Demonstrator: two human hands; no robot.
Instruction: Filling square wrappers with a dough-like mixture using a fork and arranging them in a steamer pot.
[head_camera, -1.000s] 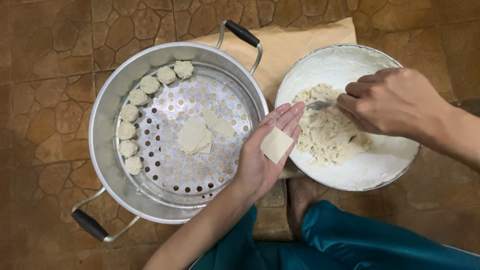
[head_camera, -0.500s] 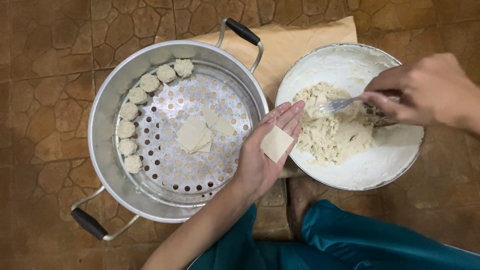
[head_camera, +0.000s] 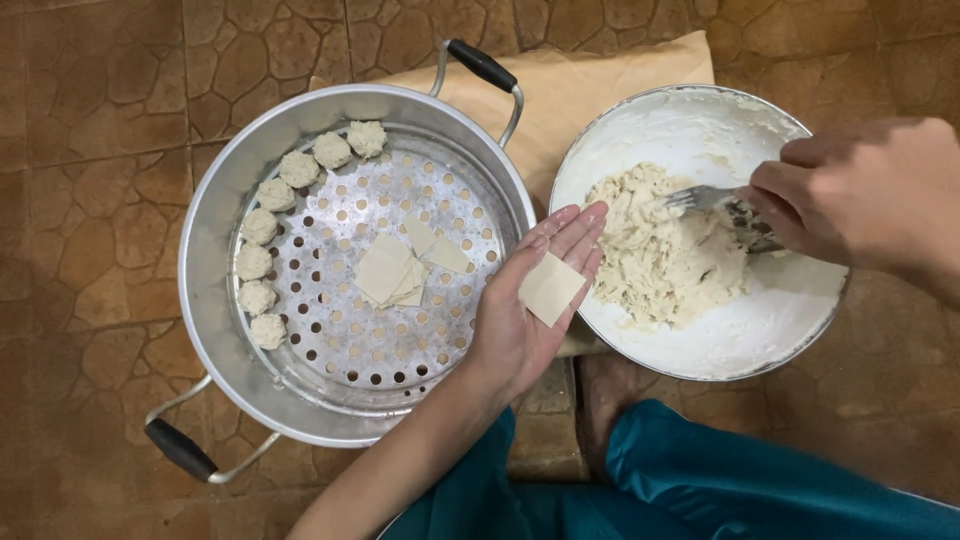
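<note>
Wrapper (head_camera: 550, 288), a pale square, lies flat on the open left hand (head_camera: 530, 300), held palm up between steamer (head_camera: 215, 200) and bowl (head_camera: 700, 345). Right hand (head_camera: 850, 190) is closed around a fork (head_camera: 700, 197) dipped into the filling (head_camera: 665, 250). Dumplings (head_camera: 270, 230) line the steamer's left rim; spare wrappers (head_camera: 395, 270) lie at its centre.

The right hand (head_camera: 860, 195) runs off the picture's right edge at the wrist and covers the fork's (head_camera: 705, 198) handle. The left hand (head_camera: 535, 300) hides part of the white bowl's (head_camera: 700, 345) rim. The teal trouser leg (head_camera: 760, 480) is cut at the bottom edge. The filling's (head_camera: 665, 250) ingredients cannot be told.
</note>
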